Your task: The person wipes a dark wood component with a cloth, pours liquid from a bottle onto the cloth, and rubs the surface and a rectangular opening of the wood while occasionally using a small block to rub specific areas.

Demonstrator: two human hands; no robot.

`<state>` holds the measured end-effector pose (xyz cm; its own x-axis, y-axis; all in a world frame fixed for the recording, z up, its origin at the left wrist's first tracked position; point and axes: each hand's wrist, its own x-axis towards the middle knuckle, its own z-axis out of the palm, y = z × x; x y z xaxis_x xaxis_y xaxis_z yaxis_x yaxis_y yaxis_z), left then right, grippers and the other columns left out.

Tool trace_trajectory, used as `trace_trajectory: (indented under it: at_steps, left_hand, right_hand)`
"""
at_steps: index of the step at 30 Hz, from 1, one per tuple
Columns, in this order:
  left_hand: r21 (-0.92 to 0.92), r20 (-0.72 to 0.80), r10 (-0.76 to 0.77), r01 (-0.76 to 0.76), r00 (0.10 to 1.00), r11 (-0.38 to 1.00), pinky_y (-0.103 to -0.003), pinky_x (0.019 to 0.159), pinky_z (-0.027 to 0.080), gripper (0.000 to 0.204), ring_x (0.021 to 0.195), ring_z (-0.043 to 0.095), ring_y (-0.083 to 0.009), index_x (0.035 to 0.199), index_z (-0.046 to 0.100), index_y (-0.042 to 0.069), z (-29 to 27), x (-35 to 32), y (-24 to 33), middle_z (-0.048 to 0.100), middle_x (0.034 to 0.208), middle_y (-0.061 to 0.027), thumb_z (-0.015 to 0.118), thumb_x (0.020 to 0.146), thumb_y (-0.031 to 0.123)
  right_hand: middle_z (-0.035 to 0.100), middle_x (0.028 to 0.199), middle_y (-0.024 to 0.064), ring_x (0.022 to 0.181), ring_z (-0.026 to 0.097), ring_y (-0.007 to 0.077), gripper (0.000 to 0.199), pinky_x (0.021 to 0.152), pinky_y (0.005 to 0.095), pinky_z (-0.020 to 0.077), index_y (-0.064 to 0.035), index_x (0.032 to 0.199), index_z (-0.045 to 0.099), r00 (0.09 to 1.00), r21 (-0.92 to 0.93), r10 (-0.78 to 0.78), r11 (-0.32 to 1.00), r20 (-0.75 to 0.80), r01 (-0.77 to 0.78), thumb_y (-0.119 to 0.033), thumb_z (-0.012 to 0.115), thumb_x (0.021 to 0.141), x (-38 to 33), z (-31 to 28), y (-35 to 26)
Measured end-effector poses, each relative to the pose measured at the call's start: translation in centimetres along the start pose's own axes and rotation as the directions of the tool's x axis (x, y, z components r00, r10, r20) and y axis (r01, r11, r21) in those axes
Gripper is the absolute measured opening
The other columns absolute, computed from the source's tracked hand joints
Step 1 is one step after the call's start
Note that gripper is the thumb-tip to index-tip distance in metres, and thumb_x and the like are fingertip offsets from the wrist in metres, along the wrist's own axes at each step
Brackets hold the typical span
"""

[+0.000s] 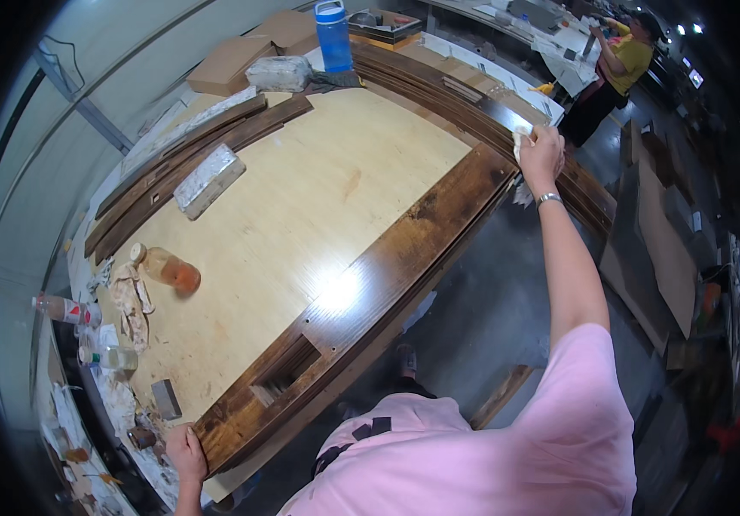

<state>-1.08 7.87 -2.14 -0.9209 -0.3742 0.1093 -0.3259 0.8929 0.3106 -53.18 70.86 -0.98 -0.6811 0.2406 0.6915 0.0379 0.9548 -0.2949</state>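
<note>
A long dark-brown varnished wooden board [413,236] lies diagonally along the near edge of the table. It has a rectangular slot near its left end and small holes beside the bright glare. My left hand [186,452] is closed round the board's near left end. At the far right end, my right hand [545,155] is closed on a crumpled whitish cloth [519,143], my arm stretched out. The hand's back hides most of the cloth, and I cannot tell whether it touches the wood.
The pale plywood tabletop [301,189] holds a wrapped block [209,181], a bottle with orange liquid [166,268], a stained rag [132,301] and a grey block [165,400]. Dark planks [189,168] lie left; more boards [430,86] and a blue bottle [333,39] stand beyond. A person [628,64] works far right.
</note>
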Motion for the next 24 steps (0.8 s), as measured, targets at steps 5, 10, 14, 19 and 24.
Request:
trace_trajectory:
  at_steps: [5, 10, 14, 19, 24]
  left_hand:
    - [0.029, 0.019, -0.028, 0.028, 0.999, 0.999, -0.044, 0.076, 0.047, 0.023, 0.082, 0.06, -0.0398, 0.09, 0.064, -0.002, -0.5, -0.5, -0.3, 0.062, 0.085, -0.021, 0.049, 0.095, 0.015]
    - [-0.031, 0.014, 0.002, -0.002, 1.0, 1.0, -0.044, 0.075, 0.047, 0.022, 0.082, 0.06, -0.04, 0.091, 0.064, -0.002, 0.1, 0.8, 1.0, 0.062, 0.086, -0.0216, 0.049, 0.095, 0.014]
    - [-0.004, -0.033, 0.016, -0.017, 0.999, 1.0, -0.044, 0.074, 0.047, 0.021, 0.081, 0.06, -0.0403, 0.089, 0.064, -0.001, -0.2, 0.2, 0.8, 0.061, 0.084, -0.0216, 0.051, 0.094, 0.015]
    - [0.072, -0.089, -0.026, 0.032, 0.996, 0.997, -0.049, 0.067, 0.046, 0.018, 0.075, 0.059, -0.039, 0.076, 0.062, 0.003, -0.3, -0.7, 0.8, 0.06, 0.074, -0.0181, 0.058, 0.087, 0.017]
    - [0.017, -0.056, 0.033, -0.032, 0.998, 0.999, -0.044, 0.072, 0.051, 0.02, 0.082, 0.063, -0.0347, 0.081, 0.067, 0.005, -0.1, 0.9, 1.7, 0.067, 0.083, -0.0138, 0.058, 0.088, 0.021]
  right_hand:
    - [0.063, 0.094, 0.0106, 0.094, 0.058, 0.0304, 0.015, 0.088, 0.0397, 0.0458, -0.0043, 0.086, 0.067, 0.782, 0.589, -0.572, 0.73, 0.249, 0.347, -0.016, 0.072, 0.078, -4.5, -1.7, -6.5]
    - [0.065, 0.1, 0.0096, 0.095, 0.058, 0.033, 0.017, 0.084, 0.0444, 0.0471, -0.0123, 0.097, 0.074, 0.932, 0.039, -0.263, 0.964, 0.251, 0.262, -0.021, 0.067, 0.085, -3.3, -0.3, -2.2]
    - [0.065, 0.114, 0.0128, 0.107, 0.058, 0.036, 0.033, 0.095, 0.0456, 0.0462, -0.0158, 0.112, 0.073, 0.84, 0.111, -0.246, 0.969, 0.483, 0.221, -0.03, 0.071, 0.083, -3.3, -1.7, -3.9]
    - [0.059, 0.132, 0.0178, 0.125, 0.052, 0.0355, 0.073, 0.108, 0.047, 0.0386, -0.0099, 0.128, 0.064, 0.664, 0.268, -0.526, 0.848, 0.531, 0.457, -0.045, 0.084, 0.067, -4.5, -3.0, -3.8]
    - [0.051, 0.137, 0.0219, 0.122, 0.052, 0.0393, 0.078, 0.106, 0.0459, 0.0415, -0.0026, 0.133, 0.058, 0.568, 0.343, -0.479, 0.877, 0.67, 0.335, -0.02, 0.083, 0.061, -1.9, 0.1, 2.0]
